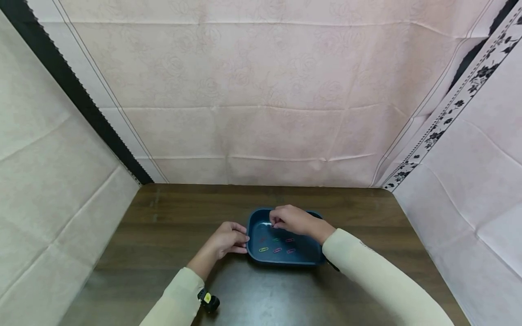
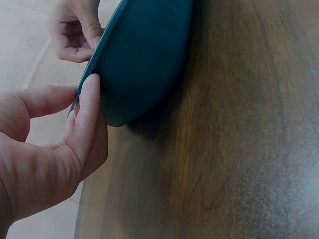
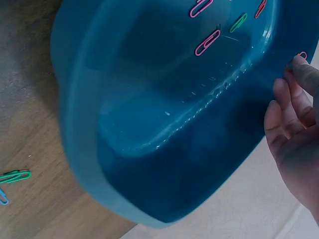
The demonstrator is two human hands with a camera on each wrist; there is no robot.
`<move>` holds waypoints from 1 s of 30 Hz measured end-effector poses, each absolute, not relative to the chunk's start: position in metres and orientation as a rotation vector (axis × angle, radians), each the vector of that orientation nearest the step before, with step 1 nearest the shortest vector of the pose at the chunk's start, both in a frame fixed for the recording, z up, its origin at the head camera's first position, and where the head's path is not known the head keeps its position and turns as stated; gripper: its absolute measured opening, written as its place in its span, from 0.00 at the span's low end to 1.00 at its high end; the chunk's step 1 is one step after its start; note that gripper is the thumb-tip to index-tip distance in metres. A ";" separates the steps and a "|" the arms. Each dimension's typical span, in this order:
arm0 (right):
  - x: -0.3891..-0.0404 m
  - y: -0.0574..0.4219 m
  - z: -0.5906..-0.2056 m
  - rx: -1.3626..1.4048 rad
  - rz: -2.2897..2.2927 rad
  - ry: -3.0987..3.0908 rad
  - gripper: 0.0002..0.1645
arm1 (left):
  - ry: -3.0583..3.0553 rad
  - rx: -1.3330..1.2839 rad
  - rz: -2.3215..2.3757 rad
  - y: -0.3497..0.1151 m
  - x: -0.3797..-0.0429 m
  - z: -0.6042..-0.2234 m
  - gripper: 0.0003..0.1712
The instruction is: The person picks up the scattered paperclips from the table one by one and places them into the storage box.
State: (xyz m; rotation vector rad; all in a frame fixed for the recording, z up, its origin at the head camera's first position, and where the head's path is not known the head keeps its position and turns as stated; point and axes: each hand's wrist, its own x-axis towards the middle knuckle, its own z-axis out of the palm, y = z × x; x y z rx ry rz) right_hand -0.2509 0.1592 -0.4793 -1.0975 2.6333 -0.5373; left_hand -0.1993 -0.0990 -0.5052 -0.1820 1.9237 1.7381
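A blue rectangular tray (image 1: 281,262) sits on the wooden table, with several coloured paper clips lying on its floor. Among them are a yellow paper clip (image 1: 263,249), a pink paper clip (image 1: 277,250) and a green paper clip (image 3: 238,23). At the tray's left side, my left hand (image 1: 230,240) pinches the rim between thumb and fingers. My right hand (image 1: 297,220) is over the far part of the tray, thumb and forefinger pinching a red paper clip (image 3: 302,55). Only a small loop of that clip shows past the fingertips.
On the wooden table (image 1: 171,226), outside the tray, lie another green paper clip (image 3: 15,175) and a blue paper clip (image 3: 3,196). A pale cloth (image 1: 261,136) hangs behind the table, with more cloth panels at left and right.
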 end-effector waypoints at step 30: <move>-0.265 0.130 -0.491 -1.175 -0.233 2.566 0.02 | 1.917 -0.185 1.743 -0.098 -0.199 -0.504 0.15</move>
